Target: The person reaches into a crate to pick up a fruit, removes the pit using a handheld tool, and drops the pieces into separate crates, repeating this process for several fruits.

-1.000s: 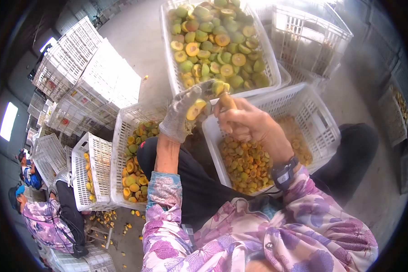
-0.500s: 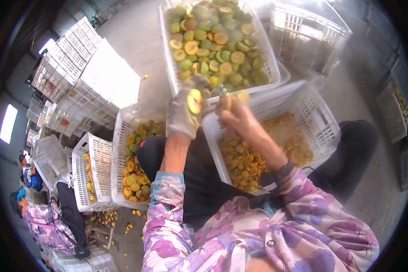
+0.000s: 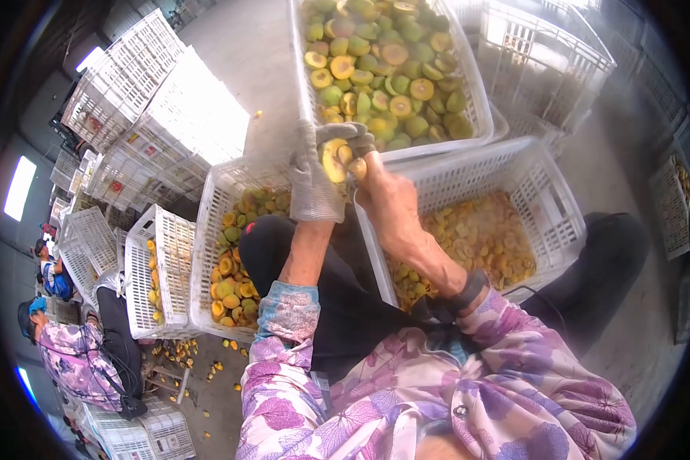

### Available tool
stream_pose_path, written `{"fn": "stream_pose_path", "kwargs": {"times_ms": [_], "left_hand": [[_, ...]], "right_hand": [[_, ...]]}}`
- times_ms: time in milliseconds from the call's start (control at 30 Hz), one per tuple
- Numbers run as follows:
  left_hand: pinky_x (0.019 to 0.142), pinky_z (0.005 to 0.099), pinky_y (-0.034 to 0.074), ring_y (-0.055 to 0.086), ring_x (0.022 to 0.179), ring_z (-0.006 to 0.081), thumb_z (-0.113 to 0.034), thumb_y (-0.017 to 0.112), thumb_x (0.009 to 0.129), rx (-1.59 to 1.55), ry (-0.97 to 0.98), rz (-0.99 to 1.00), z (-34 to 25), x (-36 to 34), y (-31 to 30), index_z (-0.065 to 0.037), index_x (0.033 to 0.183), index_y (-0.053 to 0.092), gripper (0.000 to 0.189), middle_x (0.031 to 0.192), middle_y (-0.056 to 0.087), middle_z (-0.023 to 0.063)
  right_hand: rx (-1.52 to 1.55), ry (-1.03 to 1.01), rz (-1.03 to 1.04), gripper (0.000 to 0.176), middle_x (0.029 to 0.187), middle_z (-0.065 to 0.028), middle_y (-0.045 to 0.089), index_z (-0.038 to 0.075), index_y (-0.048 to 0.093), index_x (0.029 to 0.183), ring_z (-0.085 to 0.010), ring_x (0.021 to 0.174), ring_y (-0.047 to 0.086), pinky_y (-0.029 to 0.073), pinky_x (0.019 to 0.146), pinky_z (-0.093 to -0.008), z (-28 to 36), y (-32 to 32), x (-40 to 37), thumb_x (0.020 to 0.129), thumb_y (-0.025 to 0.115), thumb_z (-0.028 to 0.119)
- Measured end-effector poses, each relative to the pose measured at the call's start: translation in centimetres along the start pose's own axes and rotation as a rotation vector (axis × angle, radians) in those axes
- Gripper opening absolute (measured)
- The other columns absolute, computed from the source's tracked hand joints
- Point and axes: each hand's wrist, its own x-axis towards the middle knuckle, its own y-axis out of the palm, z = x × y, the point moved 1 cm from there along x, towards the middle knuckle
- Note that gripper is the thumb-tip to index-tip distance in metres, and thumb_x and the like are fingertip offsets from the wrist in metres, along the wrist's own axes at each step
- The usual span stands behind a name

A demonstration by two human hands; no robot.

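My left hand [image 3: 317,188], in a pale grey work glove, is closed around a halved peach [image 3: 332,159]. Its yellow cut face is turned up towards me. Right against the fruit is my right hand [image 3: 395,201], bare and with its fingers curled. It grips a small hand tool with a tan handle [image 3: 358,166]; the metal tip is hidden at the fruit. Beyond both hands stands a white crate [image 3: 479,115] full of green-skinned peach halves [image 3: 395,84]. Below my right forearm, between my legs, a second white crate [image 3: 548,199] holds small yellow-orange pieces [image 3: 479,234].
At my left knee is a white crate [image 3: 201,253] of peach halves, beside another crate [image 3: 178,264]. Stacked crates [image 3: 176,115] rise at upper left, more crates [image 3: 544,57] at upper right. Fruit scraps [image 3: 215,372] litter the floor. A co-worker [image 3: 80,356] sits at far left.
My right hand has come in from the right to the peach half, bringing the tool against it. My left hand still holds the half. The whole view has shifted slightly.
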Motion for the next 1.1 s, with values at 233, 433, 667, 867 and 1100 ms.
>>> {"fn": "stream_pose_path", "kwargs": {"times_ms": [233,433,667,867,1100], "left_hand": [[0.068,0.0283,0.054,0.065,0.072,0.0190,-0.047,0.040,0.099,0.201,0.209,-0.027,0.8,0.0,0.2,0.004,0.085,0.065,0.058,0.081,0.067,0.0124],[0.058,0.0261,0.050,0.062,0.063,0.0157,-0.047,0.043,0.098,0.325,0.136,-0.150,1.4,-0.2,-0.1,0.001,0.080,0.066,0.056,0.073,0.066,0.0091],[0.064,0.0310,0.052,0.063,0.071,0.0197,-0.044,0.042,0.099,0.010,0.127,-0.030,1.2,0.8,0.2,-0.001,0.078,0.062,0.052,0.078,0.065,0.0114],[0.070,0.0311,0.053,0.063,0.081,0.0212,-0.044,0.043,0.099,-0.004,0.057,0.076,0.5,0.4,-0.3,0.000,0.085,0.062,0.049,0.091,0.066,0.0128],[0.076,0.0312,0.054,0.064,0.090,0.0197,-0.042,0.046,0.098,0.238,-0.130,0.109,-0.1,-0.2,-1.3,0.001,0.108,0.061,0.046,0.104,0.066,0.0118]], "right_hand": [[0.152,-0.013,0.053,0.030,0.073,-0.0244,0.059,-0.001,0.041,0.098,-0.0450,0.074,0.058,0.043,0.060,-0.0490,-1.4,0.8,-0.4,0.076,0.061,-0.003],[-0.111,0.025,0.175,0.025,0.071,-0.0237,0.059,-0.004,0.044,0.096,-0.0456,0.073,0.057,0.045,0.061,-0.0447,-1.2,0.1,-0.5,0.077,0.059,-0.001],[0.411,-0.014,0.280,0.022,0.070,-0.0227,0.057,-0.004,0.050,0.099,-0.0371,0.063,0.055,0.046,0.061,-0.0382,-0.9,-0.8,0.9,0.079,0.056,0.003],[0.497,0.147,0.120,0.024,0.067,-0.0217,0.052,-0.004,0.049,0.097,-0.0326,0.058,0.053,0.045,0.057,-0.0381,-0.9,0.5,0.0,0.076,0.057,0.003],[-0.052,-0.205,0.241,0.021,0.071,-0.0176,0.059,0.001,0.045,0.100,-0.0368,0.067,0.059,0.044,0.059,-0.0423,-4.0,-2.6,1.9,0.081,0.053,0.002]]}}
